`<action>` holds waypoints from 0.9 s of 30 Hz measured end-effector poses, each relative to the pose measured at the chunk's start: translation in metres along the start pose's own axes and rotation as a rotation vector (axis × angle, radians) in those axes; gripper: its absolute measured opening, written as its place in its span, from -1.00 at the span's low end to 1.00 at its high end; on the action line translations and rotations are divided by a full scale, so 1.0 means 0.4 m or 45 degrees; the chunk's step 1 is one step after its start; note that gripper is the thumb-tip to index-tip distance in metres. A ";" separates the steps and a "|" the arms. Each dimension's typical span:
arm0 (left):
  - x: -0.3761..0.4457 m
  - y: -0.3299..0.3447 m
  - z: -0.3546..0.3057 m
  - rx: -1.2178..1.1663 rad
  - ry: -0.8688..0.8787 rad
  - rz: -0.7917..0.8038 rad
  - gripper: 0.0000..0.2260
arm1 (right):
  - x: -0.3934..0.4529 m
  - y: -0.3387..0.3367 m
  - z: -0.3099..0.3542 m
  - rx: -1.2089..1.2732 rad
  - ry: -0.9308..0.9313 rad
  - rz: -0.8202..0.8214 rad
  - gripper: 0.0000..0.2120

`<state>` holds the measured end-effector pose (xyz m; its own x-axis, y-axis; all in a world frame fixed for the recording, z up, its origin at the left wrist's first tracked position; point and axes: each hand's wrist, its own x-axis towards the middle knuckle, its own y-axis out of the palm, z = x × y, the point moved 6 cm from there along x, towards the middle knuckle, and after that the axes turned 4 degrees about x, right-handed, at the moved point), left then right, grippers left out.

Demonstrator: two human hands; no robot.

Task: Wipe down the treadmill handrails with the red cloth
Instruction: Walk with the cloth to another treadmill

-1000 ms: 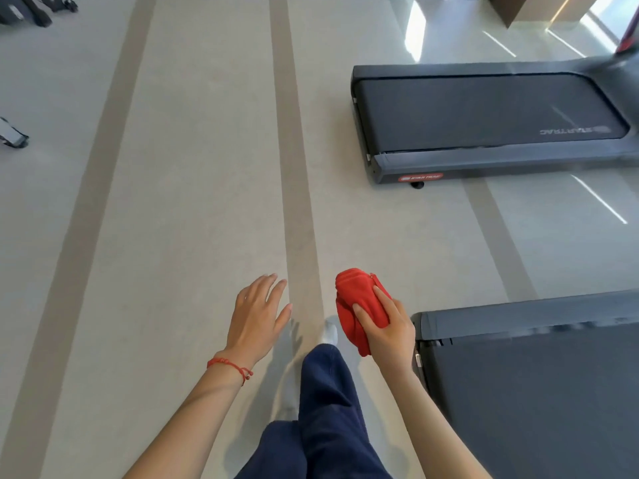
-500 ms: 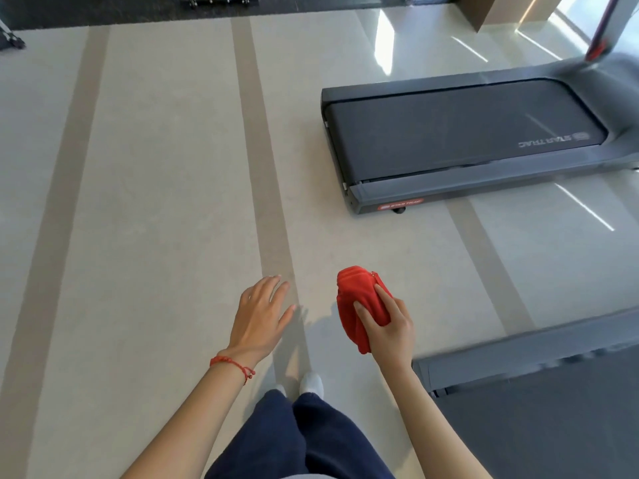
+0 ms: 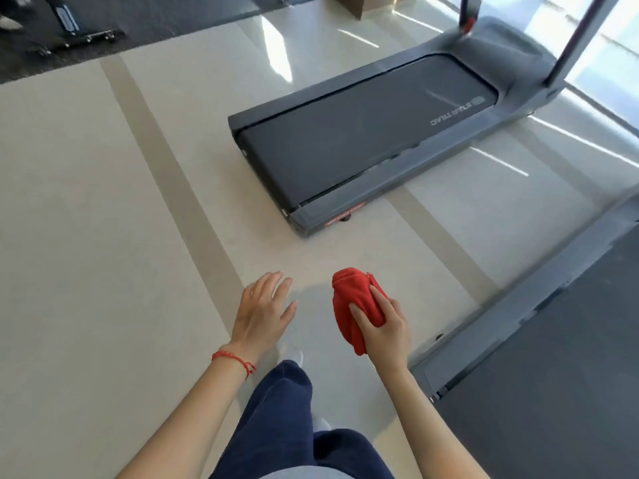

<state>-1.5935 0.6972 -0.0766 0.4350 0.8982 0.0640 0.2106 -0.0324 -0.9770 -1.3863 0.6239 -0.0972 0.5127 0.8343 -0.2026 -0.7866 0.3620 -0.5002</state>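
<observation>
The right hand [image 3: 382, 331] is closed around a bunched, soft red cloth [image 3: 356, 307], fingers laid over its top and the fabric bulging out past the fingertips and hanging a little below the palm. The left hand [image 3: 262, 311] is empty, fingers loosely spread and palm turned down, held just beside the cloth without touching it; a thin red string bracelet [image 3: 233, 359] circles that wrist. Both hands hang in the air above the pale beige floor with darker tan stripes [image 3: 103, 236]. Below them show dark navy trouser legs [image 3: 280, 409] and the toe of a white shoe [image 3: 292, 352]. Ahead, well apart from the hands, lies a dark grey treadmill with a black running belt [image 3: 363, 140]; its dark upright bars [image 3: 574, 39] rise at the top right, and the handrails themselves are cut off by the frame edge. A second grey treadmill deck [image 3: 553, 375] lies near the right hand, at the lower right
</observation>
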 end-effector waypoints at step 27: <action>0.538 0.151 -0.373 -0.082 0.924 0.293 -0.55 | 0.161 -0.255 -0.093 0.191 0.434 -0.862 -0.50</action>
<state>-1.3564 0.8231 -0.0915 0.9356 0.3530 -0.0005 0.0860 -0.2292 -0.9696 -1.2602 0.6253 -0.0908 0.9571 0.2458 -0.1534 -0.2897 0.8205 -0.4928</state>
